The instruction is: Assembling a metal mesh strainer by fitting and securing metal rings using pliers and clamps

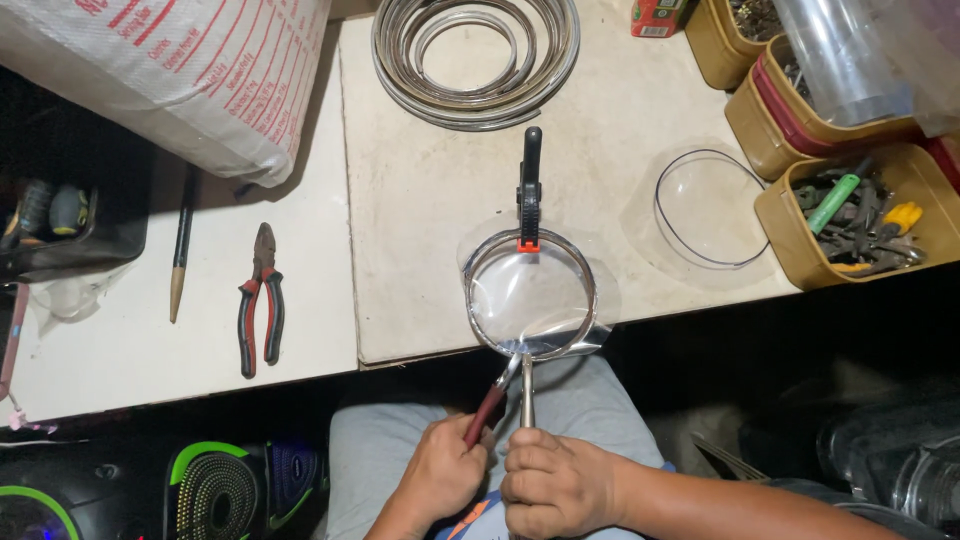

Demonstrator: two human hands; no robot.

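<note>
My left hand (pixel 440 470) grips the dark red handle of a tool (pixel 489 408) whose metal tip meets the near side of a shiny metal ring (pixel 529 296). My right hand (pixel 555 480) is closed on a thin metal stem (pixel 526 392) that reaches up to the same spot. A clear plastic sheet (pixel 530 285) is stretched across the ring. At the ring's far side a black clamp with an orange tip (pixel 528 190) pinches it. The ring lies at the front edge of a pale workbench board (pixel 440 200).
Red-and-black pliers (pixel 260 300) and a slim stick tool (pixel 181 250) lie left. A coil of metal strip (pixel 476 55) sits at the back, a clear plastic disc (pixel 705 208) to the right. Tan bins of tools (pixel 860 215) line the right edge. A white sack (pixel 180 70) is top left.
</note>
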